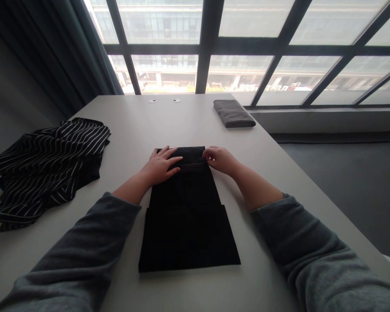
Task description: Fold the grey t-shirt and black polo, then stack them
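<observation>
A black garment [186, 216] lies folded into a long strip on the pale table [133, 130], running from the near edge toward the window. My left hand [160, 167] rests flat on its far left part, fingers spread. My right hand [218, 159] pinches the garment's far right edge, fingers curled on the cloth. A faint reddish seam runs between the two hands. Both forearms wear grey sleeves.
A crumpled black cloth with white stripes [48, 167] lies at the table's left side. A folded grey cloth [233, 113] sits at the far right corner. Two small round caps [164, 101] are set in the tabletop near the window. Grey floor lies to the right.
</observation>
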A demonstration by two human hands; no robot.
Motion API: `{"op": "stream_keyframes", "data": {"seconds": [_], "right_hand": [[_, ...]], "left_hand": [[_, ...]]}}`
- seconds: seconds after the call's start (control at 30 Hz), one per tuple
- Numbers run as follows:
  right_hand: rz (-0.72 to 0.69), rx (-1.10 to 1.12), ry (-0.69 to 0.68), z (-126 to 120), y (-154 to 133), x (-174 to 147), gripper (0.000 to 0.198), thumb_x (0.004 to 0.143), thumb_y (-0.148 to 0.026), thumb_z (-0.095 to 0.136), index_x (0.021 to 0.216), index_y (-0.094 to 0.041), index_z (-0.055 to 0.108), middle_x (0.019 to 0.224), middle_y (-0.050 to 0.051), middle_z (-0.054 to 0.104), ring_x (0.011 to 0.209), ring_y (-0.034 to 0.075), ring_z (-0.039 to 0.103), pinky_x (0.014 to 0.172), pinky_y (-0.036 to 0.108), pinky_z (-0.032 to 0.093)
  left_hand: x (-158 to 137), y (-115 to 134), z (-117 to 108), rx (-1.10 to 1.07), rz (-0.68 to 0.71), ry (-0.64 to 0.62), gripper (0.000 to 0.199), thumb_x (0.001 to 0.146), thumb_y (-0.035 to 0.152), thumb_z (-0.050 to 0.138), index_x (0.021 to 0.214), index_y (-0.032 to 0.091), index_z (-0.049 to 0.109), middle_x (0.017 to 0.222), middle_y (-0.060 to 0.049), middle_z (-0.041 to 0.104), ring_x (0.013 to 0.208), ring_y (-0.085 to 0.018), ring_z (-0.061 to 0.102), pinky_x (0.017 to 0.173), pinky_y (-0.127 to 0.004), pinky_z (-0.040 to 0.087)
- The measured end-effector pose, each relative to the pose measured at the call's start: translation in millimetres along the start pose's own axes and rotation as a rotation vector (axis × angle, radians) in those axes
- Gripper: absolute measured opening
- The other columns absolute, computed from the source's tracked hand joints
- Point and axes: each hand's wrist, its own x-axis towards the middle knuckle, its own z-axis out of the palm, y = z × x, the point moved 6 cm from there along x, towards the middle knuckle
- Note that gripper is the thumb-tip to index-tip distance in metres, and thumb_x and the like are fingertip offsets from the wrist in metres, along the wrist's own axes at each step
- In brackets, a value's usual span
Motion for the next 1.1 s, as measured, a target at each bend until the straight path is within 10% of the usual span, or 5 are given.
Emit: {"op": "stream_keyframes", "data": {"seconds": [0.27,0.6,1.1], "right_hand": [[-0.214,0.171,-0.152,-2,-4,-4,0.034,0.085,-0.015,0.061,0.112,-0.022,0.081,0.092,0.004,0.073,0.075,0.016,0.062,0.074,0.028,0.049],[-0.046,0.239,-0.201,1,11,-3,0.026,0.078,-0.015,0.063,0.098,-0.02,0.079,0.083,0.001,0.073,0.074,0.015,0.063,0.073,0.027,0.049],[-0.05,0.243,-0.169,8,13,-2,0.015,0.08,-0.019,0.062,0.09,-0.02,0.072,0.078,-0.002,0.066,0.072,0.015,0.058,0.069,0.026,0.042]], "left_hand": [[5,49,9,-0.003,0.183,-0.041,0.048,0.106,0.037,0.051,0.151,0.025,0.062,0.147,-0.01,0.067,0.132,-0.03,0.063,0.115,-0.048,0.047],[44,81,12,0.031,0.068,-0.035,0.036,0.098,0.046,0.066,0.124,0.022,0.075,0.121,-0.01,0.071,0.113,-0.032,0.068,0.097,-0.043,0.055],[43,71,23,-0.27,0.158,0.106,0.012,0.095,0.027,0.063,0.102,0.023,0.071,0.109,-0.006,0.067,0.097,-0.024,0.067,0.088,-0.039,0.056]]}}
